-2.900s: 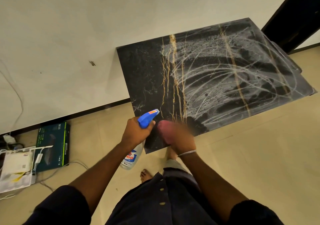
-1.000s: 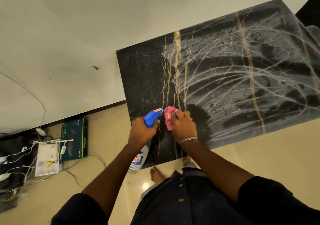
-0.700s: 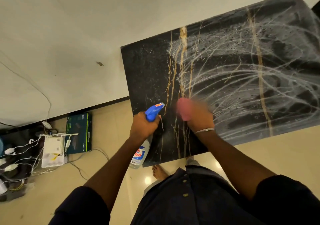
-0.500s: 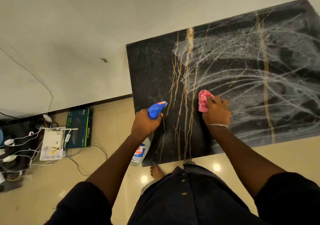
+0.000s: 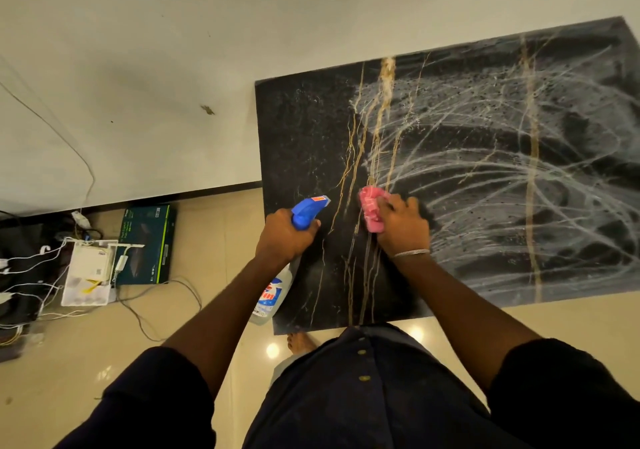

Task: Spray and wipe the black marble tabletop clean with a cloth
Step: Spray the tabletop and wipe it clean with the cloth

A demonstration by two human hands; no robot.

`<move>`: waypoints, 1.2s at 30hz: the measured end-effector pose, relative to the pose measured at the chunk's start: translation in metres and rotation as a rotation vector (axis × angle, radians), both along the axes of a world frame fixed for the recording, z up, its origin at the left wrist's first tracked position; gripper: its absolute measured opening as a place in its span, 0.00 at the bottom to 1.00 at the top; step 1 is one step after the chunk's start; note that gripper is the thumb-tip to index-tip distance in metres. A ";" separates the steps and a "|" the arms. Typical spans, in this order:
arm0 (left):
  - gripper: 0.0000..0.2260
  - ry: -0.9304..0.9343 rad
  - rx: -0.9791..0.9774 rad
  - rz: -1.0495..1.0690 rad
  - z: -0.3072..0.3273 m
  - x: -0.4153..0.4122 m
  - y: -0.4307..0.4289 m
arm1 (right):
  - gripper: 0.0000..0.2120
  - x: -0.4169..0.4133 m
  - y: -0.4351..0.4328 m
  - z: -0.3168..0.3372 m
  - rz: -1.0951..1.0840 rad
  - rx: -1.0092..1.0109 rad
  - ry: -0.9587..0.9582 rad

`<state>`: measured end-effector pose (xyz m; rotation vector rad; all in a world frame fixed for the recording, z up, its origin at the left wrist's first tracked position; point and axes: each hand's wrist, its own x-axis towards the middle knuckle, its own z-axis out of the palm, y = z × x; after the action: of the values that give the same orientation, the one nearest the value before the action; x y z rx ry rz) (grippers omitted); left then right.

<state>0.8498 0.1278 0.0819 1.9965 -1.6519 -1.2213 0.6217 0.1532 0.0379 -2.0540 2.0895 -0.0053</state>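
- While the right hand (image 5: 403, 228) clutches a bunched pink cloth (image 5: 370, 211) and presses it down on the black marble tabletop (image 5: 304, 137), I'd judge the wiping well under half done.
- The cloth sits at about eight o'clock from the slab's centre, right on the border between dark stone and smeared stone.
- The left hand (image 5: 284, 237) is wrapped round the neck of a spray bottle (image 5: 273, 292). Its blue trigger head points toward one o'clock, and the clear body hangs down past the table's near-left corner.
- From the cloth toward nine o'clock and six o'clock the marble looks dark and free of smears, showing only its own gold veins and pale flecks.
- From twelve through three to four o'clock of the cloth, white foam streaks (image 5: 502, 178) arc across most of the top, with droplets among them. Spraying seems finished there, so that whole stretch is left to wipe.
- On the floor at nine o'clock of the left hand, a dark green box (image 5: 145, 244) lies just beside a white router (image 5: 91, 261) and tangled cables, well apart from the table.
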 end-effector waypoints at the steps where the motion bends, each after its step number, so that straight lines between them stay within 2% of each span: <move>1: 0.11 0.003 -0.004 -0.001 0.000 0.001 -0.001 | 0.24 -0.017 -0.004 0.002 -0.083 -0.012 0.004; 5: 0.12 0.000 -0.012 0.006 0.000 0.003 -0.007 | 0.20 -0.062 -0.022 0.005 -0.297 -0.022 -0.001; 8: 0.12 0.001 -0.015 0.006 0.001 0.002 -0.010 | 0.24 -0.051 -0.031 0.003 -0.389 0.022 0.020; 10: 0.12 -0.011 -0.009 0.013 0.000 0.001 -0.010 | 0.24 -0.026 -0.034 0.005 -0.340 0.011 0.027; 13: 0.12 -0.023 0.003 -0.001 0.000 -0.002 -0.011 | 0.18 0.022 -0.040 0.008 -0.076 -0.017 -0.049; 15: 0.11 -0.018 0.009 -0.001 0.001 -0.003 -0.012 | 0.15 0.050 -0.045 0.007 0.080 0.025 -0.228; 17: 0.11 0.003 -0.001 0.011 0.004 -0.004 -0.012 | 0.11 0.064 -0.048 0.012 0.030 0.157 -0.633; 19: 0.10 0.025 -0.024 0.023 0.008 -0.004 -0.011 | 0.12 0.056 -0.049 0.020 -0.240 0.338 -1.096; 20: 0.09 0.038 -0.035 0.026 0.009 -0.003 -0.011 | 0.14 0.044 -0.048 0.020 -0.384 0.418 -1.268; 22: 0.09 0.077 -0.046 0.006 0.012 -0.004 -0.010 | 0.18 0.015 -0.044 0.012 -0.631 0.507 -1.481; 25: 0.11 0.091 -0.047 -0.097 0.012 -0.011 -0.010 | 0.19 -0.020 -0.037 -0.001 -0.851 0.541 -1.685; 28: 0.16 0.017 -0.035 -0.156 0.009 -0.023 -0.010 | 0.18 -0.032 -0.028 -0.004 -0.959 0.547 -1.818; 36: 0.18 -0.030 -0.082 -0.109 0.022 -0.046 -0.010 | 0.14 -0.047 -0.017 -0.003 -0.994 0.534 -1.870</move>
<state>0.8043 0.1173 0.1042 1.9077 -1.8162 -1.1444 0.5746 0.1360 0.0346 -0.0231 1.1602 -0.9201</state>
